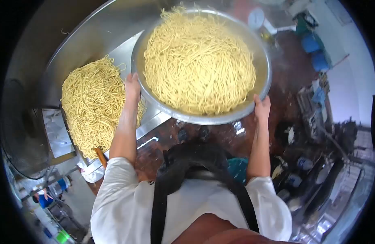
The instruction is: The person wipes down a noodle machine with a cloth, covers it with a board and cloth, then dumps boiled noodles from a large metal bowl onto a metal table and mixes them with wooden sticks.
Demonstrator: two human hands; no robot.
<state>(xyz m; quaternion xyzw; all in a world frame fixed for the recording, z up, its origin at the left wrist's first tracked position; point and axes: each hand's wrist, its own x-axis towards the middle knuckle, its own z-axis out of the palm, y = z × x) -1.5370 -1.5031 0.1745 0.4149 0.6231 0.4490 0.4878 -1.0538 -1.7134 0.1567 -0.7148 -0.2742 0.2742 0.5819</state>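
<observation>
A wide metal basin [268,77] heaped with yellow noodles [199,61] is held out in front of me, over the edge of a metal counter. My left hand [132,87] grips its rim at the left, fingers wrapped over the edge. At the lower right of the rim, my right hand [262,107] is closed on it too. Left of the basin, a second pile of noodles [92,101] lies on the metal counter [155,122], partly behind my left forearm. A wooden handle [100,157] sticks out from under that pile.
A white-faced dial [256,18] stands beyond the basin, with haze around it. Blue containers [317,55] are at the upper right. Dark clutter and bottles [305,164] lie on the right. The reddish floor [291,69] looks wet. Below left is a large round dark frame [23,130].
</observation>
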